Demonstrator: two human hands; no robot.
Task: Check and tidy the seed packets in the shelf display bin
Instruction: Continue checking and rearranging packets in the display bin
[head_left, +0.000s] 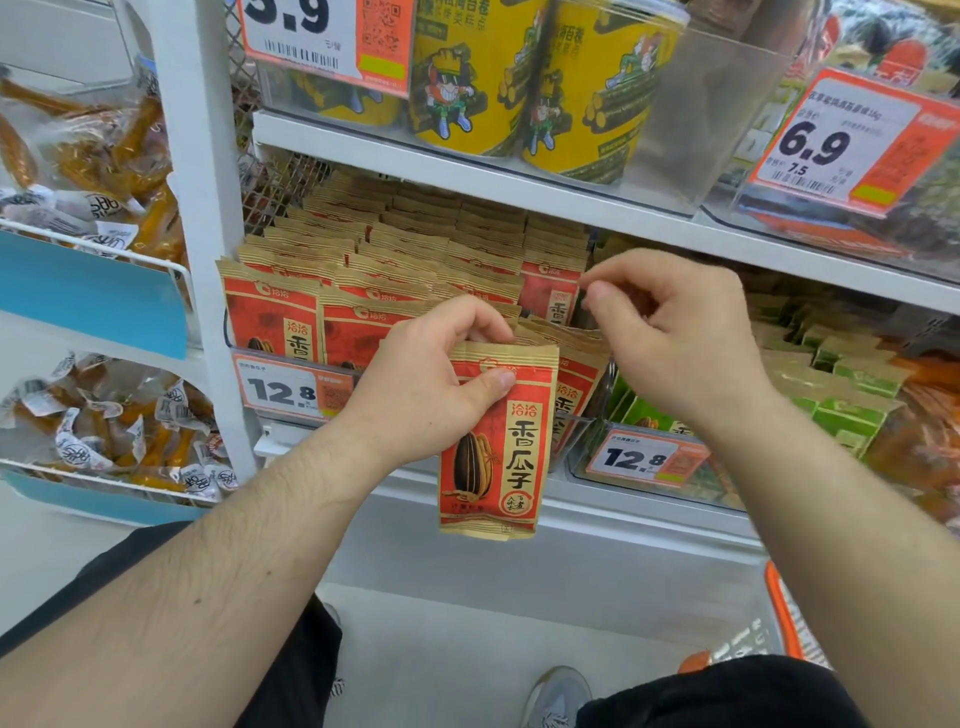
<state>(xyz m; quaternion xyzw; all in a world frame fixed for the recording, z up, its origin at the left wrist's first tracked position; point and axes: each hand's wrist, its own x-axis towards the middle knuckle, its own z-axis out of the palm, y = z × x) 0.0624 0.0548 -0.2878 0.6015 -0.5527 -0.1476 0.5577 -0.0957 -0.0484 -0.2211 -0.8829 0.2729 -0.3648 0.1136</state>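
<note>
A clear display bin (577, 434) on the middle shelf holds several rows of red-and-gold seed packets (395, 244) standing upright. My left hand (431, 384) grips one seed packet (498, 441) by its top edge, thumb on the front. That packet hangs upright in front of the bin's right side. My right hand (675, 332) hovers over the right row, where packets (576, 364) lean forward. Its fingers are curled and I see nothing between thumb and forefinger.
Just above the bin runs a white shelf edge (467, 171) carrying yellow canisters (467, 78). A bin of green packets (841, 384) sits to the right. Wire baskets of wrapped snacks (104, 156) hang at the left. An orange basket (779, 613) stands on the floor.
</note>
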